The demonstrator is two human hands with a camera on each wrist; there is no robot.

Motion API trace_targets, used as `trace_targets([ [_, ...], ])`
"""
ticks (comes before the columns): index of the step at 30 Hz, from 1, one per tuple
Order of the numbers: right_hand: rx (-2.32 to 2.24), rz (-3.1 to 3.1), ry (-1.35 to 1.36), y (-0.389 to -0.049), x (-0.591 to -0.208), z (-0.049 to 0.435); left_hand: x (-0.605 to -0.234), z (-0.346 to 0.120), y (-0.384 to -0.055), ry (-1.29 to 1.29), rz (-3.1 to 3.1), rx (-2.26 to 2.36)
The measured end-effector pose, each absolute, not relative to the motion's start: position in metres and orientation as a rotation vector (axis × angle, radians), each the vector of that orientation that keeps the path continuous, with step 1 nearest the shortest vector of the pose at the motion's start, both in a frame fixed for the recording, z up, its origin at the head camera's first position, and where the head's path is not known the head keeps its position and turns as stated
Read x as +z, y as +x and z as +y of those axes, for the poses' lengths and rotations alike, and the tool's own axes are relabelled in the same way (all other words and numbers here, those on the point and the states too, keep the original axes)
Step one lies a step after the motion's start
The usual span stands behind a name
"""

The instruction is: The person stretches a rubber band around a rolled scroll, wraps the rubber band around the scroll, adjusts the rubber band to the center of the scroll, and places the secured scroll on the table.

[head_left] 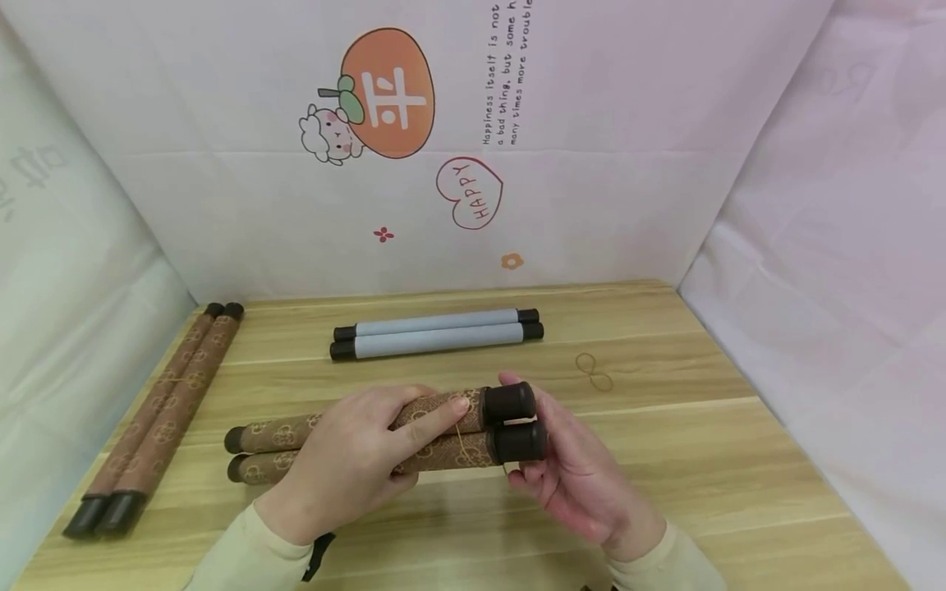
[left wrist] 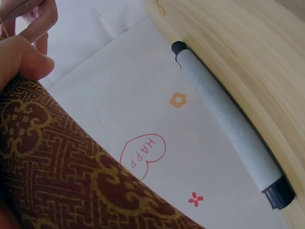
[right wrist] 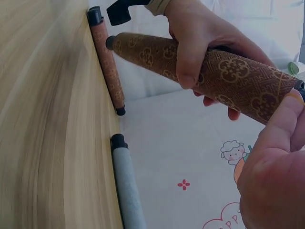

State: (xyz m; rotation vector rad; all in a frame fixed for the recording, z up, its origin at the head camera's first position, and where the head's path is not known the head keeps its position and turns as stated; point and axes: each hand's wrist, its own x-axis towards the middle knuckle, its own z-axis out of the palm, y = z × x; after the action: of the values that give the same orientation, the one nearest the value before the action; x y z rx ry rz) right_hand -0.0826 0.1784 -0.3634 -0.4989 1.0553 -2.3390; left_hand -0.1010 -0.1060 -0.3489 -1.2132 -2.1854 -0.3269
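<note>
The left hand (head_left: 362, 443) is wrapping its fingers and thumb around two slim, brown, gold-patterned, fabric-covered rolls (head_left: 443, 453) lying side by side in its grasp. Just beyond its fingertips, the right hand (head_left: 580, 472) is curling around the rolls' black, cylindrical end caps (head_left: 510, 400), apparently pinching a thin, tan cord (head_left: 462, 443). The rolls are looking light and stiff; their textured cloth is probably offering surer hold than the smooth caps.

The near scroll (head_left: 443, 451) was brown with gold floral motifs, black-ended, and the leftmost scroll (head_left: 176, 414) matched it. The far scroll (head_left: 443, 337) was plain pale blue, black-ended; the worktop (head_left: 665, 460) showed yellowish wood grain.
</note>
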Motion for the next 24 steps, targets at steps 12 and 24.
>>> trace_targets([
  [12, -2.132, 1.517, -0.494, -0.082, -0.356, 0.189, -0.347, -0.107, -0.100, -1.230, -2.149, -0.191],
  [24, -1.962, 1.943, -0.370, -0.085, -0.353, 0.177, -0.346, -0.096, -0.094, -1.166, -2.132, -0.082],
])
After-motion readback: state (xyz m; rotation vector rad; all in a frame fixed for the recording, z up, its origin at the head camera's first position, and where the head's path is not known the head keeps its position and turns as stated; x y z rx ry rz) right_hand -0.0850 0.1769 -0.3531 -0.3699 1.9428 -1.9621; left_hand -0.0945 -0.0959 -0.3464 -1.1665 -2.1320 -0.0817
